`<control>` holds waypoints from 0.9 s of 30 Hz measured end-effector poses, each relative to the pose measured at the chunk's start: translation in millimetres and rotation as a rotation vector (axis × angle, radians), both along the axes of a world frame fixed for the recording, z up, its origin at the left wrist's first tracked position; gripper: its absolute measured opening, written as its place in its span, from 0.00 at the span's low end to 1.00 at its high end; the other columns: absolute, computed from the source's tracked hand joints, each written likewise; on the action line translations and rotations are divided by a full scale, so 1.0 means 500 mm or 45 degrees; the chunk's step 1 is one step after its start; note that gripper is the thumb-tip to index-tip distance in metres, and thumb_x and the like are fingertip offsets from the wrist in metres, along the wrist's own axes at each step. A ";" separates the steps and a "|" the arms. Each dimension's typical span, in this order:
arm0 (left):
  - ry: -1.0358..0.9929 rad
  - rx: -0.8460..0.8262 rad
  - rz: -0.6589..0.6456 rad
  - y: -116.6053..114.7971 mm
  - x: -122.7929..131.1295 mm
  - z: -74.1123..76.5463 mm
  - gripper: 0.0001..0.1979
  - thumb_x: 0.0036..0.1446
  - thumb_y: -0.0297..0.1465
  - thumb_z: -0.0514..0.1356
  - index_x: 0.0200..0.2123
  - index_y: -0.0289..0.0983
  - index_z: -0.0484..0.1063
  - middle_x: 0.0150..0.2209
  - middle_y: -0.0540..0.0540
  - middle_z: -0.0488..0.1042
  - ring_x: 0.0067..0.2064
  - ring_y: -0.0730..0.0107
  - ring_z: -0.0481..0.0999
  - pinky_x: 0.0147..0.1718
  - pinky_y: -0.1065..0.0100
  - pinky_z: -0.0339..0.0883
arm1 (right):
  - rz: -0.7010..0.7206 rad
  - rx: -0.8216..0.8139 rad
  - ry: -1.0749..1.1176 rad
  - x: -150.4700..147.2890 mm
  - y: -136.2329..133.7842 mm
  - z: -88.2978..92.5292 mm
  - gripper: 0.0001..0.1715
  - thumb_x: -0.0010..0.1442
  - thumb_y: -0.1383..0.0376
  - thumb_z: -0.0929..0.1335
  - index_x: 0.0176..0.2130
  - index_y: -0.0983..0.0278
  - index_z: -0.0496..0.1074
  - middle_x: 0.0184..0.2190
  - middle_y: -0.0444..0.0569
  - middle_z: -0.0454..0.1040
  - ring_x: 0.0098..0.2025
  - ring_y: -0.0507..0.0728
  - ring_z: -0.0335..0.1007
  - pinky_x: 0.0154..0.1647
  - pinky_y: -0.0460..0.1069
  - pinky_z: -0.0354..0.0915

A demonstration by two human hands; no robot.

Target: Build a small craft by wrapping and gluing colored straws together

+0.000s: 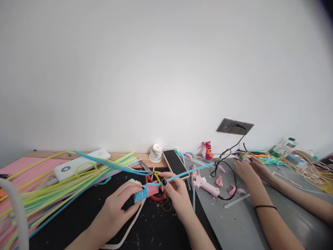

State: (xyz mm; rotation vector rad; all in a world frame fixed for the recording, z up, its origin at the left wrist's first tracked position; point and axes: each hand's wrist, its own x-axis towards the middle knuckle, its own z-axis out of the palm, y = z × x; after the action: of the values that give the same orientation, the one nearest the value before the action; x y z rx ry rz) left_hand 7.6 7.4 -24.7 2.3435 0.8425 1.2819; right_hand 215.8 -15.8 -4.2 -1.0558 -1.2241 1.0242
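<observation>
My left hand (118, 205) pinches a small bundle of pipe cleaners whose pink part (153, 190) points right and whose near part is wrapped in blue (141, 196). Some pale green and cream fuzz shows at its upper left. My right hand (175, 191) is closed, thumb against fingers, on a blue pipe cleaner (192, 170) that runs from the wrapped part up to the right. Red-handled pliers (157, 198) lie on the black mat just behind the bundle, partly hidden by my hands.
Pipe cleaners (75, 189) spread over the left side, near a white device (82, 165). Behind are a paper cup (155, 153) and phone (175, 163). A corded pink glue gun (205, 184) lies right of centre. Another person's hands (246, 170) work at the right.
</observation>
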 end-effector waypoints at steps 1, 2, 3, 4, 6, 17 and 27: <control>0.007 -0.002 0.000 -0.001 0.000 -0.001 0.11 0.57 0.26 0.60 0.43 0.42 0.72 0.42 0.46 0.76 0.45 0.64 0.76 0.48 0.67 0.70 | -0.021 0.019 0.026 -0.001 -0.002 0.003 0.13 0.57 0.56 0.70 0.37 0.63 0.75 0.26 0.46 0.74 0.29 0.54 0.70 0.32 0.47 0.65; 0.011 -0.020 0.014 -0.002 0.000 -0.001 0.11 0.57 0.26 0.60 0.43 0.42 0.72 0.42 0.46 0.77 0.46 0.64 0.76 0.48 0.67 0.70 | -0.041 0.039 0.028 -0.001 -0.005 0.005 0.12 0.57 0.56 0.70 0.34 0.63 0.75 0.25 0.46 0.75 0.28 0.54 0.70 0.32 0.47 0.66; 0.011 -0.048 0.035 -0.002 0.001 0.000 0.10 0.57 0.27 0.60 0.42 0.42 0.73 0.42 0.46 0.77 0.45 0.63 0.77 0.47 0.67 0.71 | -0.057 0.059 0.008 -0.002 -0.007 0.007 0.12 0.57 0.57 0.70 0.31 0.63 0.75 0.25 0.47 0.75 0.28 0.54 0.71 0.32 0.48 0.67; 0.006 -0.083 0.058 -0.002 0.002 0.001 0.09 0.56 0.28 0.60 0.42 0.42 0.73 0.41 0.46 0.77 0.45 0.62 0.77 0.46 0.67 0.71 | -0.069 0.083 -0.026 -0.004 -0.009 0.008 0.12 0.57 0.57 0.70 0.29 0.64 0.75 0.25 0.48 0.75 0.28 0.55 0.71 0.31 0.48 0.68; -0.016 -0.162 0.092 -0.002 0.003 0.004 0.08 0.56 0.29 0.61 0.40 0.40 0.74 0.39 0.45 0.77 0.43 0.61 0.77 0.43 0.68 0.73 | -0.083 0.126 -0.117 -0.009 -0.013 0.008 0.11 0.57 0.59 0.70 0.29 0.64 0.76 0.25 0.49 0.76 0.28 0.55 0.72 0.31 0.49 0.68; -0.201 -0.406 0.112 0.005 0.011 0.003 0.05 0.54 0.30 0.62 0.36 0.38 0.74 0.35 0.47 0.75 0.36 0.63 0.78 0.39 0.69 0.77 | -0.074 0.472 -0.601 -0.032 -0.029 0.020 0.08 0.56 0.73 0.67 0.31 0.63 0.76 0.34 0.50 0.74 0.36 0.55 0.72 0.37 0.48 0.68; -0.316 -0.683 0.210 0.009 0.015 -0.004 0.06 0.50 0.32 0.65 0.34 0.39 0.75 0.34 0.48 0.79 0.36 0.61 0.80 0.39 0.67 0.78 | 0.000 0.524 -0.726 -0.044 -0.037 0.008 0.08 0.58 0.74 0.66 0.31 0.64 0.73 0.35 0.51 0.71 0.37 0.54 0.71 0.38 0.47 0.68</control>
State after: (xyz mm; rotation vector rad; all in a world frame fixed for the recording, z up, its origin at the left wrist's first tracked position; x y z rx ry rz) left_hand 15.1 11.9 -26.8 1.6918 1.1449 1.1908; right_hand 193.5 -34.2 -0.1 -1.0452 -1.8003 0.4368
